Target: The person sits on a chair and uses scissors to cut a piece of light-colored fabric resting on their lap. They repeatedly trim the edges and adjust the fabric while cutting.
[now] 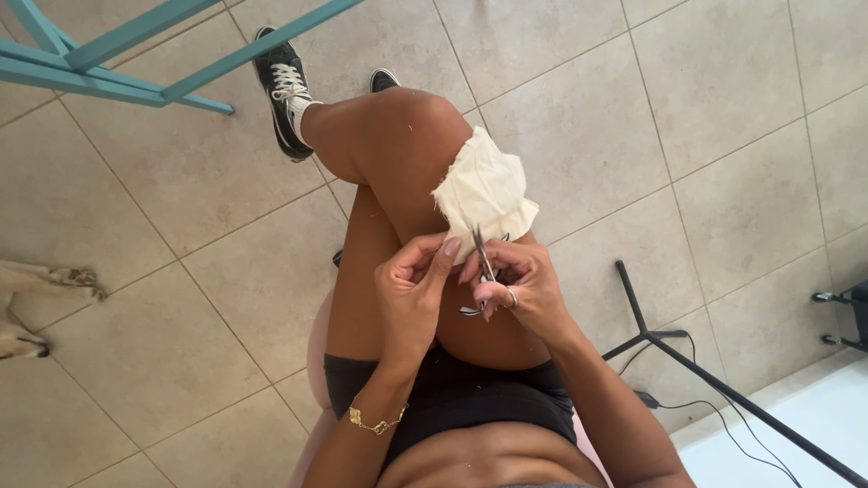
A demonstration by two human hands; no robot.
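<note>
Cream cloth [485, 192] is draped over the raised knee of the crossed leg, just beyond both hands, its frayed near edge meeting them at the middle of the view.

Left to right: a pale animal's paws [36, 307] are seen at the far left on the tiled floor [723, 108], well apart from the work. A teal frame [108, 54] stands at upper left, with a black sneaker [282, 90] beyond the knee.

Left hand [411, 289] is curled, thumb and fingertips pinched near the cloth's near edge; whether the fabric itself is pinched cannot be told. A gold bracelet [375, 422] is worn on that wrist.

Small scissors [482, 262] are held in the right hand [520, 285], fingers closed about the handles, a ring on one finger. The blades point away from the body, up toward the cloth, tips touching or just at its hem. Their long axis runs near to far, roughly in line with the thigh.

Both hands lie equally close to the cloth; the right is directly below its hem.

A black stand's legs [660, 339] and cable are noted at right.
</note>
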